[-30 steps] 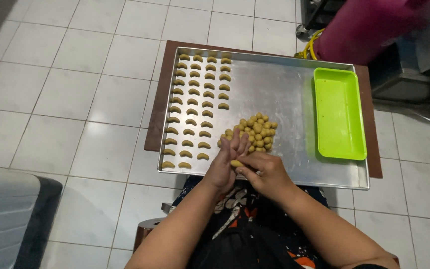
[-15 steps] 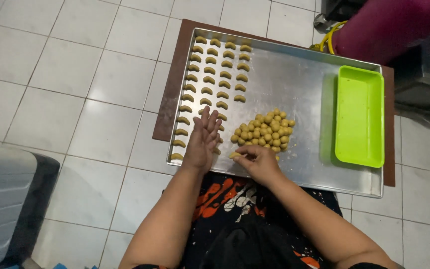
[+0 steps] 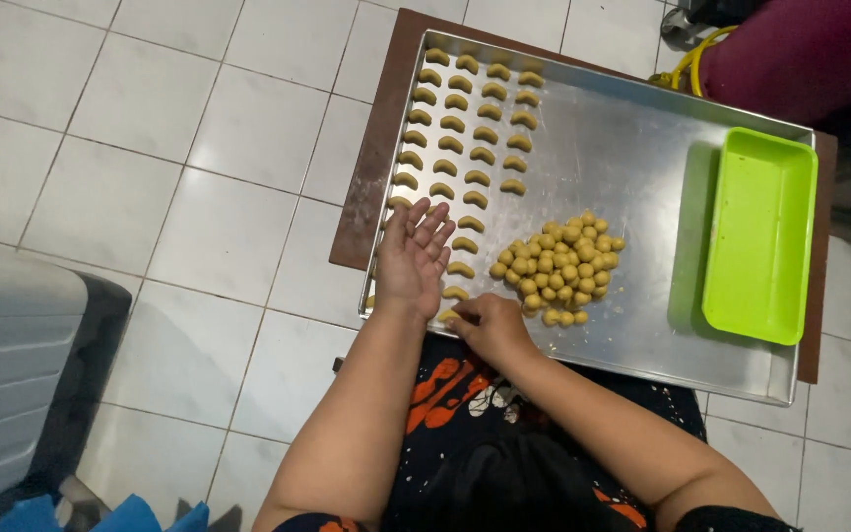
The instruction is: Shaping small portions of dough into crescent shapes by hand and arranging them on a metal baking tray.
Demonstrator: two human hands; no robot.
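A large metal baking tray lies on a brown board on the tiled floor. Rows of curved yellow dough pieces fill its left part. A heap of small dough balls sits near the middle. My left hand hovers flat over the lower rows, fingers spread, holding nothing. My right hand rests at the tray's near edge, fingertips pinched on a dough piece beside the last row.
A lime green plastic container stands on the tray's right side. A person in dark red clothing sits beyond the far right corner. A grey object lies on the white tiles at the left.
Both hands were pressed together rolling dough a second ago. They have parted: the left hand opened flat over the rows, and the right hand lowered a piece to the tray's near edge.
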